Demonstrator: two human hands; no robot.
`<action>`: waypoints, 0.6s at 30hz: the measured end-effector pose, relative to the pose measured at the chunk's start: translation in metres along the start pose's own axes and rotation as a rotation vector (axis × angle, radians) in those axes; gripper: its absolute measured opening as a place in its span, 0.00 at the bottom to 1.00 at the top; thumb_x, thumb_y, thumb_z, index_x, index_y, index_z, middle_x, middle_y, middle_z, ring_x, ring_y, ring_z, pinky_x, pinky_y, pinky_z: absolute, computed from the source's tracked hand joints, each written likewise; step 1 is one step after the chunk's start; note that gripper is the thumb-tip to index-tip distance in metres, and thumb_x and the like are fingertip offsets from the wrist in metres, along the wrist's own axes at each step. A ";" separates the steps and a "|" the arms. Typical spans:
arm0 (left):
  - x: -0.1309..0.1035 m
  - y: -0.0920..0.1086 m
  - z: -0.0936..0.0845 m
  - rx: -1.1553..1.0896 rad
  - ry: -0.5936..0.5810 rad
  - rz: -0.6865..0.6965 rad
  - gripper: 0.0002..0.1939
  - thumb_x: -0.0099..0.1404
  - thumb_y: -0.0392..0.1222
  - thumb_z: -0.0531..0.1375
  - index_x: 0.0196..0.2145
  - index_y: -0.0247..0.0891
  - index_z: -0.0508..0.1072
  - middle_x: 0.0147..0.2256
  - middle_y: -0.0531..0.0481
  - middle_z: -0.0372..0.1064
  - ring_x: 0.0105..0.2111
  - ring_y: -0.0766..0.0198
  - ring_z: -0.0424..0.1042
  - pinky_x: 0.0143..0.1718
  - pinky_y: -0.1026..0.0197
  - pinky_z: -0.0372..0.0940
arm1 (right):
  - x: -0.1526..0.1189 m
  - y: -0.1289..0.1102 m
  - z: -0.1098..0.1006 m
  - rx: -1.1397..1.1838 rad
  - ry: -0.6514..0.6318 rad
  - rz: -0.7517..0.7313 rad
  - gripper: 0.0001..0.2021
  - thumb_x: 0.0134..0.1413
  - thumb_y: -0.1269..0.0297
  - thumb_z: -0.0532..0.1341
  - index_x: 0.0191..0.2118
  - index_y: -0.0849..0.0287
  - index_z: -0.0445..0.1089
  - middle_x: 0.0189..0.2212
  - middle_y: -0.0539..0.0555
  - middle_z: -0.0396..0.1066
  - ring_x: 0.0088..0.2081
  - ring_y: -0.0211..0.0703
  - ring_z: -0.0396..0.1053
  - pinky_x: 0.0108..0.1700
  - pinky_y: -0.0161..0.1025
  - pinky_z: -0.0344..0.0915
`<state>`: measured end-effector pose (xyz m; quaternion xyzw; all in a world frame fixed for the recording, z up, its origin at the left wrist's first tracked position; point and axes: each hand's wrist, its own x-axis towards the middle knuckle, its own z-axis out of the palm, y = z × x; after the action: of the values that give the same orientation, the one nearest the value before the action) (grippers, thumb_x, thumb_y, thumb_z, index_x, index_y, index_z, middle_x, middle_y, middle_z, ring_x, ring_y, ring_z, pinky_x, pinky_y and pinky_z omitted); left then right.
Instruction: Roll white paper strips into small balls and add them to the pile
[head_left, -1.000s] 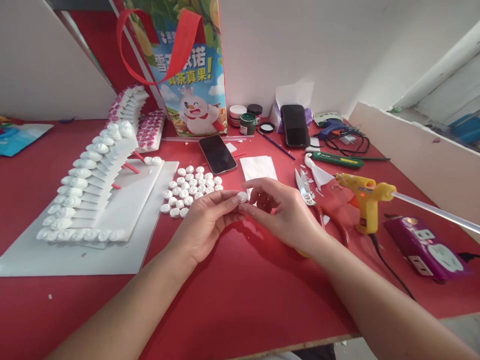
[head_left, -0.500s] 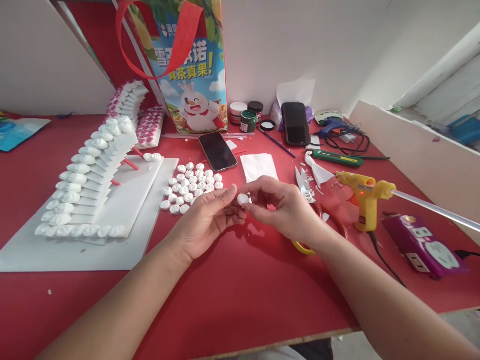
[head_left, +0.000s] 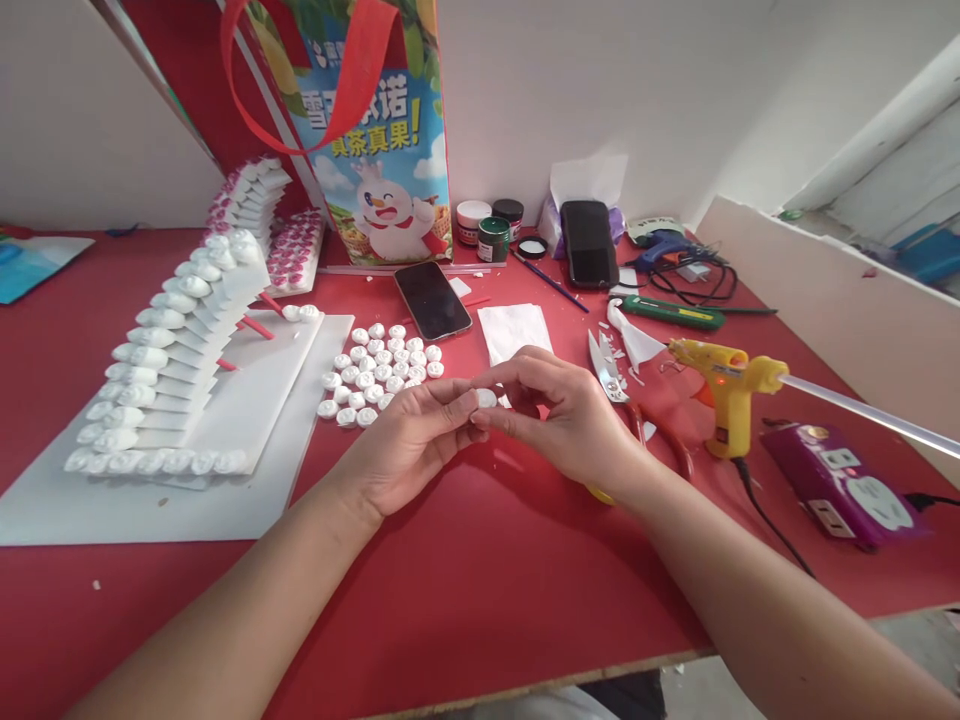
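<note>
White and small, that disc point(head_left: 487, 398) is pinched up between the fingertips of your left hand point(head_left: 416, 435) and your right hand point(head_left: 574, 412), over the red table point(head_left: 480, 600). You've got a bunch of white rosettes point(head_left: 365, 380) just beyond your left hand, while your right forearm partly covers the scissors point(head_left: 606, 368), with the yellow glue gun point(head_left: 731, 395) further right.

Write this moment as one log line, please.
right fingers: pinching small white piece; left fingers: at its edge; white rosettes: grouped on red table; yellow glue gun: at right
</note>
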<state>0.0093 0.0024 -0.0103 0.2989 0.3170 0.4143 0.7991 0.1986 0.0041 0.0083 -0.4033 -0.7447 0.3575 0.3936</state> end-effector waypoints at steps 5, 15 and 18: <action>-0.003 0.000 0.001 -0.005 0.020 -0.026 0.09 0.59 0.41 0.74 0.33 0.31 0.83 0.32 0.48 0.76 0.36 0.68 0.73 0.43 0.67 0.71 | -0.001 -0.006 0.000 0.009 0.004 -0.063 0.03 0.61 0.67 0.68 0.40 0.59 0.78 0.31 0.49 0.66 0.30 0.34 0.64 0.33 0.35 0.64; -0.002 0.004 0.005 -0.099 0.124 0.000 0.09 0.57 0.40 0.74 0.33 0.33 0.82 0.31 0.47 0.76 0.34 0.65 0.74 0.36 0.67 0.70 | -0.001 -0.002 -0.005 -0.056 -0.049 -0.062 0.22 0.57 0.61 0.71 0.56 0.56 0.71 0.37 0.51 0.64 0.35 0.38 0.66 0.39 0.38 0.69; 0.000 0.004 0.004 -0.120 0.113 0.006 0.09 0.58 0.41 0.74 0.33 0.33 0.82 0.31 0.48 0.75 0.33 0.66 0.74 0.37 0.67 0.71 | -0.001 -0.001 -0.003 -0.019 -0.027 -0.020 0.18 0.59 0.62 0.69 0.54 0.55 0.72 0.36 0.51 0.64 0.34 0.37 0.65 0.38 0.38 0.69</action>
<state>0.0104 0.0032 -0.0051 0.2274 0.3352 0.4514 0.7951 0.2015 0.0034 0.0102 -0.3948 -0.7574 0.3520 0.3830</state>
